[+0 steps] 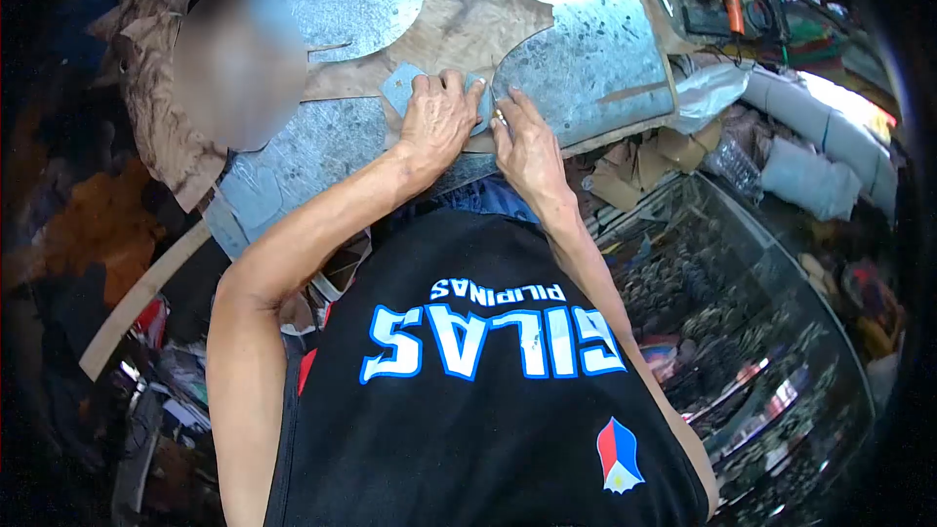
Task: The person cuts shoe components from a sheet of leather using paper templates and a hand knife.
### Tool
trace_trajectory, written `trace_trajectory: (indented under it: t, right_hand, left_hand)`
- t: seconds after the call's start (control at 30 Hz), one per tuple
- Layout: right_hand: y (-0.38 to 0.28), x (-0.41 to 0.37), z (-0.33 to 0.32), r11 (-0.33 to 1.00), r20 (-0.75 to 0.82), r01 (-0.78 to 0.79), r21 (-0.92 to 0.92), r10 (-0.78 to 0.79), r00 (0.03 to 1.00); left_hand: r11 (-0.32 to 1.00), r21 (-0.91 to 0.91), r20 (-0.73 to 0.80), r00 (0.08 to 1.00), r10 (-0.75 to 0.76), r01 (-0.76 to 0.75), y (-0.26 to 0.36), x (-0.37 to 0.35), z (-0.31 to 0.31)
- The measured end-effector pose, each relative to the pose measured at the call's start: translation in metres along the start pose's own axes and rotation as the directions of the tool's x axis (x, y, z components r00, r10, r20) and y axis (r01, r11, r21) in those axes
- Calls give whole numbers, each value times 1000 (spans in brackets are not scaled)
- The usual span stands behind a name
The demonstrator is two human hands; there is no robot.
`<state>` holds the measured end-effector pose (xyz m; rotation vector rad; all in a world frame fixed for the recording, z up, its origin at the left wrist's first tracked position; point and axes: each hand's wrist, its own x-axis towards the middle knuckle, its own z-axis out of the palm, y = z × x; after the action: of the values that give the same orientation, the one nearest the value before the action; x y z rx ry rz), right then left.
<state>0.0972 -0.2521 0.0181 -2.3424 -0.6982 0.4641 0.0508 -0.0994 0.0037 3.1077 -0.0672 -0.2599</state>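
My left hand (441,122) presses down on a small grey template (398,86) with its fingertips and thumb apart. The template lies on a piece of brown leather (459,24) with a mottled surface. Just to the right, my right hand (528,146) is closed around a thin knife (495,98), pinched between thumb and fingers. Its slim tip points away from me, close to the template's right edge. The fingers partly cover the knife's handle.
Under the leather is a scuffed grey metal sheet (595,68) on the worktop. More brown leather (161,88) hangs over the left edge. Tools, including an orange-handled one (733,10), lie at the upper right. A glass-topped case (722,273) stands right of my body.
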Motion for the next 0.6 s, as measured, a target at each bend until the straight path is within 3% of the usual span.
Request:
trace_trajectory:
  t: [0.27, 0.6]
  right_hand:
    - [-10, -18, 19, 998, -137, -67, -8, 65, 988]
    - [-27, -44, 28, 985, -172, -173, 15, 173, 970]
  left_hand:
    - [998, 12, -27, 998, 59, -59, -4, 1, 4]
    - [996, 2, -33, 996, 87, -87, -6, 4, 10]
